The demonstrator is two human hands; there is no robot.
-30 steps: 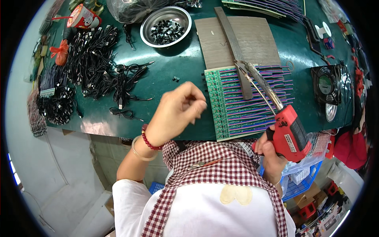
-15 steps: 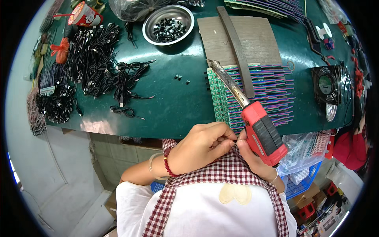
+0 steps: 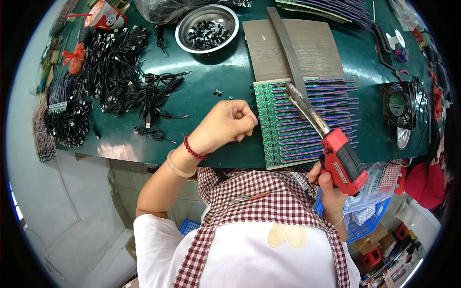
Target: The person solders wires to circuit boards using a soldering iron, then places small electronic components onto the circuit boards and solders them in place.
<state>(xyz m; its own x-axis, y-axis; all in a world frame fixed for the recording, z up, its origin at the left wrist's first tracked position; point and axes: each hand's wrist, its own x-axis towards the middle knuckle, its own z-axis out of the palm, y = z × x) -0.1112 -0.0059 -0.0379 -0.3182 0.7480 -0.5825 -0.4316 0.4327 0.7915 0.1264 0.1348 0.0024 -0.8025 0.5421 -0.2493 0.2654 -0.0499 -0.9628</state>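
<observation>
My left hand [image 3: 225, 126] is closed in a loose fist at the left edge of a green circuit board panel [image 3: 267, 139]; whatever its fingers may hold is hidden. My right hand [image 3: 330, 194] grips a red and black soldering gun [image 3: 342, 165] by its handle. The gun's metal barrel [image 3: 309, 111] slants up and left across the boards. Rows of black, blue and pink wires [image 3: 319, 137] run rightward from the panel. A grey metal bar [image 3: 287, 50] lies over the wires and a brown board [image 3: 261, 57]. Small black parts [image 3: 218, 92] lie just beyond my left hand.
A steel bowl [image 3: 230, 41] of small black connectors stands at the back. Bundled black cables [image 3: 115, 72] cover the left side of the green table [image 3: 206, 79]. At the right stands a black fan [image 3: 401, 103]. A blue basket [image 3: 367, 223] sits below the table edge.
My hands have parted from close together at the table edge. The left has moved up and left beside the boards; the right has moved slightly right and down with the soldering gun.
</observation>
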